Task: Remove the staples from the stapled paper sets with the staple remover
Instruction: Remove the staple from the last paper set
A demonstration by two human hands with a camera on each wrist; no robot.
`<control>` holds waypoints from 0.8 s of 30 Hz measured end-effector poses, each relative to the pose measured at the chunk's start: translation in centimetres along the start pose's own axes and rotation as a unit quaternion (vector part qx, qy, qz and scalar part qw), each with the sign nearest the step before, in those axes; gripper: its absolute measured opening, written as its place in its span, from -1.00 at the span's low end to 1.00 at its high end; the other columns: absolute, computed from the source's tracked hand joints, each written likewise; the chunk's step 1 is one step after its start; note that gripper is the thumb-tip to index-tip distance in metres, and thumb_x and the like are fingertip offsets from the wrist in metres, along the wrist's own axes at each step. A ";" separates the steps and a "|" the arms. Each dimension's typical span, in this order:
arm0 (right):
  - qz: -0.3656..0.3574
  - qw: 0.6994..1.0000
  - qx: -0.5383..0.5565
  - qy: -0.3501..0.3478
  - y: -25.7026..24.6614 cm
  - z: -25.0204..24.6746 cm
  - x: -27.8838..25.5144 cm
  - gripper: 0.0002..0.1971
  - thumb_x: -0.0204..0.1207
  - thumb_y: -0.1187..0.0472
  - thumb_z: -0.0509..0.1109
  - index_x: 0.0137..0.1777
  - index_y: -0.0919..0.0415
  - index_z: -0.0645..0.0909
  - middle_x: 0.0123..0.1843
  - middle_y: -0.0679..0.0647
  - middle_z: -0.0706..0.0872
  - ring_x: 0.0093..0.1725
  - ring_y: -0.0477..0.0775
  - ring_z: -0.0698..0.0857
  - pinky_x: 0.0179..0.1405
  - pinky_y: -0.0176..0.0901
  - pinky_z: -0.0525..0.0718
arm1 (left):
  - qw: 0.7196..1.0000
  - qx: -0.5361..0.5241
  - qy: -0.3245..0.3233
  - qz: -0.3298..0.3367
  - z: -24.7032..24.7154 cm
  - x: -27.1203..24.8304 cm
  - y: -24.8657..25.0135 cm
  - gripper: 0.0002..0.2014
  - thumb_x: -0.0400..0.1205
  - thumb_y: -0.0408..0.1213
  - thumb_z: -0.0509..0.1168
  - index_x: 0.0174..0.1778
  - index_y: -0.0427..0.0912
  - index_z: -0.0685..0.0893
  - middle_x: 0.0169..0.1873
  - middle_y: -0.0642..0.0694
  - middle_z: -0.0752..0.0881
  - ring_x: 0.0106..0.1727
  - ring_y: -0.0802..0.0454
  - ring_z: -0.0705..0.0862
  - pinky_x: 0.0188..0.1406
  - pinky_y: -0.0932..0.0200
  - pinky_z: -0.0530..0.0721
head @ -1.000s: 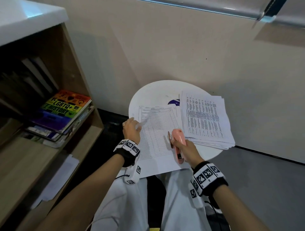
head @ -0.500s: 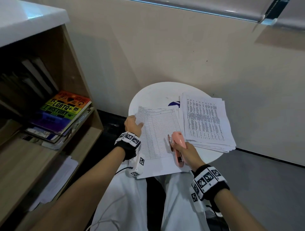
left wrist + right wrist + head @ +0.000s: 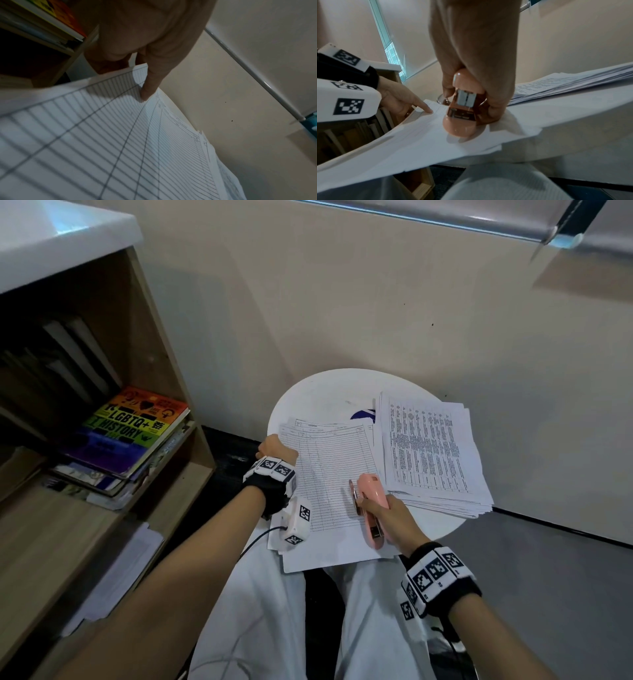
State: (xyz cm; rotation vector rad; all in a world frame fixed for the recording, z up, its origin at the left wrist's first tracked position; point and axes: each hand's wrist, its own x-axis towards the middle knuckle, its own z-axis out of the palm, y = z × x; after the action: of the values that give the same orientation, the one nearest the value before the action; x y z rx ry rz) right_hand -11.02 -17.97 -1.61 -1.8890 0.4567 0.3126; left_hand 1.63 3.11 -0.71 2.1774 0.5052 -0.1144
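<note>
A ruled paper set (image 3: 329, 474) lies on the round white table (image 3: 325, 392) and overhangs its near edge above my lap. My left hand (image 3: 275, 448) pinches the set's far left corner, one finger (image 3: 147, 93) pressing on top and the other fingers curled under the edge. My right hand (image 3: 390, 518) grips the pink staple remover (image 3: 371, 501), which rests on the sheet's right side with its metal front end pointing away from me. In the right wrist view the staple remover (image 3: 462, 115) sits flat on the paper set (image 3: 419, 142). No staple is visible.
A thick stack of printed papers (image 3: 428, 453) fills the table's right side, close to the tool. A wooden bookshelf (image 3: 102, 440) with stacked books stands at my left. The wall runs just behind the table. Grey floor lies to the right.
The top sheet my left hand had lifted has come down flat. My left hand slid to the set's far left corner. My right hand and the staple remover barely moved.
</note>
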 end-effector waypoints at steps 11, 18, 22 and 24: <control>0.012 1.000 -0.005 -0.001 -0.2 -0.1 0.1 -0.58 0.51 0.00 0.43 0.17 0.33 0.53 -0.05 0.16 0.62 -0.15 0.06 0.60 -0.22 -0.14 0.52 | 0.997 0.032 -0.004 0.075 1.0 0.3 -0.9 -0.92 0.48 -0.40 0.32 -0.32 -0.27 0.68 0.14 -0.17 0.70 0.26 -0.38 0.51 0.14 -0.01 0.39; 0.005 1.000 -0.019 -0.011 -0.4 -0.3 -0.1 -0.57 0.52 0.00 0.43 0.21 0.32 0.53 0.03 0.25 0.68 -0.12 0.08 0.64 -0.15 -0.10 0.58 | 0.996 0.063 -0.021 0.059 1.3 0.9 -0.1 -0.91 0.53 -0.36 0.21 -0.28 -0.23 0.57 -0.06 -0.28 0.73 0.19 -0.36 0.53 0.01 0.11 0.32; 0.001 1.000 -0.018 -0.013 -0.8 -0.2 -0.2 -0.65 0.52 0.03 0.44 0.11 0.30 0.54 0.02 0.25 0.66 -0.15 0.07 0.62 -0.15 -0.12 0.57 | 0.996 0.080 -0.041 0.031 0.8 0.8 1.5 -0.96 0.53 -0.34 0.24 -0.21 -0.21 0.57 -0.06 -0.20 0.70 0.16 -0.28 0.59 0.12 0.07 0.40; -0.001 1.000 -0.017 -0.015 -0.9 -0.2 -0.4 -0.75 0.53 0.05 0.43 0.00 0.23 0.52 -0.03 0.21 0.64 -0.16 0.07 0.61 -0.15 -0.12 0.57 | 0.995 0.073 -0.052 0.035 0.6 0.8 1.6 -0.84 0.51 -0.31 0.25 -0.39 -0.17 0.48 -0.12 -0.22 0.72 0.08 -0.29 0.66 0.04 0.08 0.49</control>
State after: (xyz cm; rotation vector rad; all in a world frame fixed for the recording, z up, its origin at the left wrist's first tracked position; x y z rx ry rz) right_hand -10.96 -17.80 -0.62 -1.9146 0.4324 0.3494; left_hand 3.00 2.04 -0.11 2.3149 0.3711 -0.2318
